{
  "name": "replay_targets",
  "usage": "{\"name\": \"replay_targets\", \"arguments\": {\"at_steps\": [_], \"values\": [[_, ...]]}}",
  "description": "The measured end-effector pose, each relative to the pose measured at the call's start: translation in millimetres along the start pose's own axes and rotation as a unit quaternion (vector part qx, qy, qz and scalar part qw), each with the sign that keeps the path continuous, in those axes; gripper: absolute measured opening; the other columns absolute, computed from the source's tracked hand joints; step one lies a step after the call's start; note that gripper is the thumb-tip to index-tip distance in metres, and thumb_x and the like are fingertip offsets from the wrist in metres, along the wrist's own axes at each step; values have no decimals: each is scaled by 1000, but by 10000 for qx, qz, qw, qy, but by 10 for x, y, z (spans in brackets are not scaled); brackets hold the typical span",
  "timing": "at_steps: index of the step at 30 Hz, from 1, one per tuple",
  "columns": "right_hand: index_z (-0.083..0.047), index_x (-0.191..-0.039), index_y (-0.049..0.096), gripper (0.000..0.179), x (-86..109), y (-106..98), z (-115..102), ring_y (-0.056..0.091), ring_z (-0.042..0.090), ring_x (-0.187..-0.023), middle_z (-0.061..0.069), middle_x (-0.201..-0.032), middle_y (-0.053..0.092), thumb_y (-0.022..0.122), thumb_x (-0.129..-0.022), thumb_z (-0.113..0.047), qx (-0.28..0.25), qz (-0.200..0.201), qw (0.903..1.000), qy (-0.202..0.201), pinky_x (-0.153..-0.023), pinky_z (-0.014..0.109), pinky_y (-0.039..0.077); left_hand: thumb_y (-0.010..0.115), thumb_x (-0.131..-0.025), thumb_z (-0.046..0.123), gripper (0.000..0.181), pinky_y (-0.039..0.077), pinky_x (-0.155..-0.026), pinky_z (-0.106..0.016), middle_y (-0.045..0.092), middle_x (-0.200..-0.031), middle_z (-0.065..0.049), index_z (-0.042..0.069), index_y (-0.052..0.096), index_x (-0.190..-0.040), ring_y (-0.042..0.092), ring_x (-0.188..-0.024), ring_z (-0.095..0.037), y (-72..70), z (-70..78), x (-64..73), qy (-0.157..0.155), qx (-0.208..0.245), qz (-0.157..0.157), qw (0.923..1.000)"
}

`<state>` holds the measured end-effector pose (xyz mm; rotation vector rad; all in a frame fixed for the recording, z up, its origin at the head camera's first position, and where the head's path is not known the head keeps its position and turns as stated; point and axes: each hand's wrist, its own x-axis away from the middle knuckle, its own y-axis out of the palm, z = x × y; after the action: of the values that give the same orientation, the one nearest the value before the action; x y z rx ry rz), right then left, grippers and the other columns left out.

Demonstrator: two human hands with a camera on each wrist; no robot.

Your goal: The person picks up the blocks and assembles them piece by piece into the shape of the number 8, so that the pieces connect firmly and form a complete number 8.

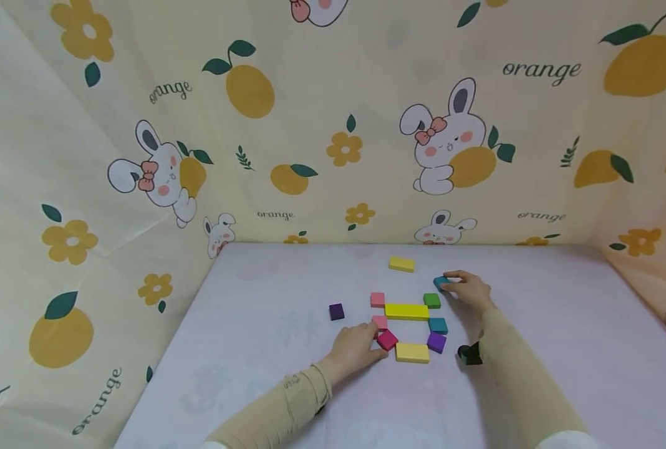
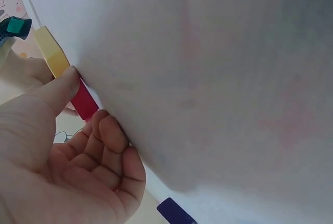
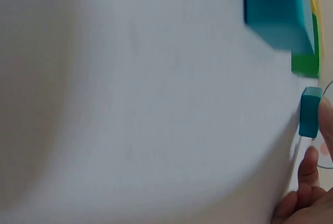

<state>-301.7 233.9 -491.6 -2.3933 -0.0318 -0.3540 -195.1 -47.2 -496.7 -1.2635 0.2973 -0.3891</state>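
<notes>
My left hand (image 1: 355,350) pinches a red block (image 1: 387,340) between thumb and fingers at the lower left of a ring of blocks. In the left wrist view the thumb lies along the red block (image 2: 84,100) and the other fingers curl at its far end. Farther back and right, my right hand (image 1: 470,290) pinches a blue block (image 1: 441,284) by its edges. The right wrist view shows that blue block (image 3: 310,112) at the right edge, beside the thumb. Right by the left fingertips is a pink block (image 1: 380,322), partly covered.
Also in the ring are a long yellow block (image 1: 406,312), a pale yellow block (image 1: 412,353), a purple block (image 1: 436,342), a teal block (image 1: 438,325), a green block (image 1: 432,300) and another pink block (image 1: 377,300). Apart lie a dark purple block (image 1: 337,312) and a yellow block (image 1: 401,264).
</notes>
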Motion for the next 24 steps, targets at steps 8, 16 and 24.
{"name": "replay_targets", "arguments": {"at_steps": [8, 16, 24], "values": [[-20, -138, 45, 54, -73, 168, -91, 10, 53, -125, 26, -149, 22, 57, -88, -40, -103, -248, 9983, 520, -95, 67, 12, 70, -80, 39, 33, 39, -58, -20, 64, -80, 3, 14, 56, -96, 54, -65, -7, 15, -9, 13, -49, 48, 26, 10000], [-26, -139, 43, 55, -100, 236, -95, 10, 52, -127, 24, -150, 21, 50, -90, -50, -145, -404, 9973, 600, -95, 68, 9, 70, -80, 39, 34, 41, -59, -20, 64, -81, 3, 14, 56, -98, 54, -66, -7, 25, 10, 8, -145, 152, -80, 9997], [-23, -136, 47, 51, -101, 252, -77, 12, 50, -125, 23, -149, 24, 50, -91, -48, -198, -354, 9976, 552, -94, 66, 9, 69, -81, 41, 34, 40, -60, -20, 64, -81, 3, 14, 56, -99, 54, -66, -7, 38, -6, -3, -153, 48, -119, 9998]]}}
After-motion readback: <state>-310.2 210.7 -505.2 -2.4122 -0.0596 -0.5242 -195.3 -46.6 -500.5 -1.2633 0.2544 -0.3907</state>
